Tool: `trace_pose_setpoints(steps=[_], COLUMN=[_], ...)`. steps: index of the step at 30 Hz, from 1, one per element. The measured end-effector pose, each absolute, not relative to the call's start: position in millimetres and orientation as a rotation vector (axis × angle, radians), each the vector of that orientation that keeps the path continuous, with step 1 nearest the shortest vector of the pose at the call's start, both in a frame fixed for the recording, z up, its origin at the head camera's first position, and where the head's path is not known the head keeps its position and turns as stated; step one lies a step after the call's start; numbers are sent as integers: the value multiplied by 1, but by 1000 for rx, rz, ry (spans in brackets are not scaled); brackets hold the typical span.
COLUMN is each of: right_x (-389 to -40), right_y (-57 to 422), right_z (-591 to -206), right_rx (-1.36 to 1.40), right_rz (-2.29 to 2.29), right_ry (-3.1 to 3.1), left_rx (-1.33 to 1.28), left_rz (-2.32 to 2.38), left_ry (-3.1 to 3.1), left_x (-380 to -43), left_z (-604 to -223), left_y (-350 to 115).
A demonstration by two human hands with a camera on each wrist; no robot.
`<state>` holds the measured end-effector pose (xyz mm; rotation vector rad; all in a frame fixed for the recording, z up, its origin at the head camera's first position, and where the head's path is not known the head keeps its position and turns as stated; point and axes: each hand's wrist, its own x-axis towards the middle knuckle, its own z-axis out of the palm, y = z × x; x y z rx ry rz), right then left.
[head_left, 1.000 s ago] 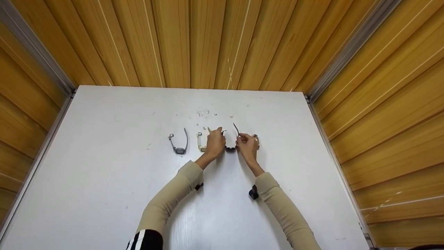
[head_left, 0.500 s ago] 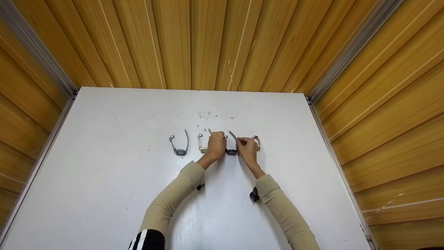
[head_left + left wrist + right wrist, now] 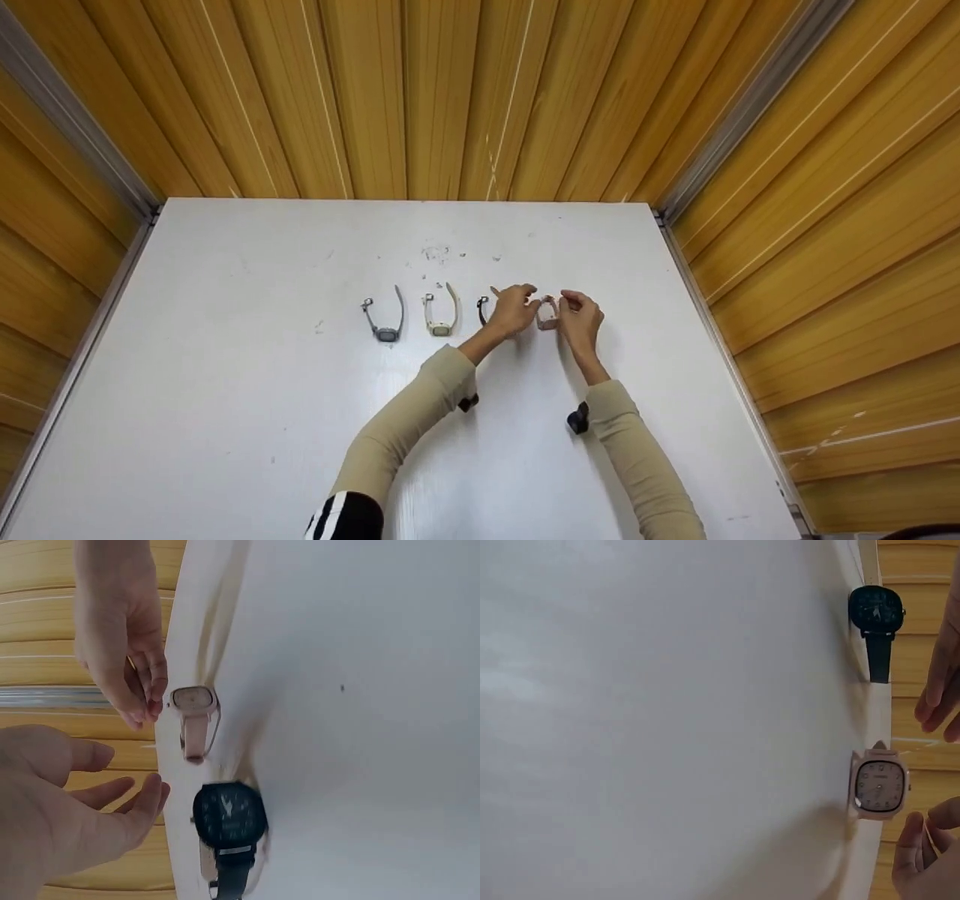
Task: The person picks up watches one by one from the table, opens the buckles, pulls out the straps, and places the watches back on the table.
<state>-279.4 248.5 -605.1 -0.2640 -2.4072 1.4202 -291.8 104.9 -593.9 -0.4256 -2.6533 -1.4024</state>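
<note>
A pink wristwatch (image 3: pixel 547 324) stands on the white table between my two hands, its buckled strap looped behind the dial. My left hand (image 3: pixel 514 309) hovers at its left side, thumb and fingers apart around nothing. On the other side is my right hand (image 3: pixel 581 315), loosely bent, its fingertips (image 3: pixel 156 706) close beside the pink watch. Both hands look free of any object. A black wristwatch (image 3: pixel 229 817) with a dark round-cornered dial stands just left of the pink one; in the head view my left hand covers most of it.
Farther left on the table (image 3: pixel 225 390) are a cream watch (image 3: pixel 441 328) and a grey watch (image 3: pixel 386 334), both with straps unfastened and spread. Small dark marks (image 3: pixel 435 253) dot the surface behind them. Wood-patterned walls (image 3: pixel 442 97) border the table's back and sides.
Both hands have left the black watch and shifted right to the pink one. My right hand has let go of the black strap. The cream watch is now uncovered.
</note>
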Motion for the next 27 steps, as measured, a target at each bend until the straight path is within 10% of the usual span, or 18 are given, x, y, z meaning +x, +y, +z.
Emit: trace_pose_setpoints(steps=[7,17,27], right_x=[-271,-259,-240], right_y=[251,245,231], right_z=[-613,-592,-564], right_rx=[-329,-288,-5], right_rz=[1382,1620,2061], right_ry=[-2619,-2550,-2296], left_rx=[-385,-155,-523], left_rz=[-1321,-1636,-1729], left_ry=[-2696,-2716,-2640], left_x=[-327,-269,-269], left_z=[-673,-582,-538], left_y=[140,114,61])
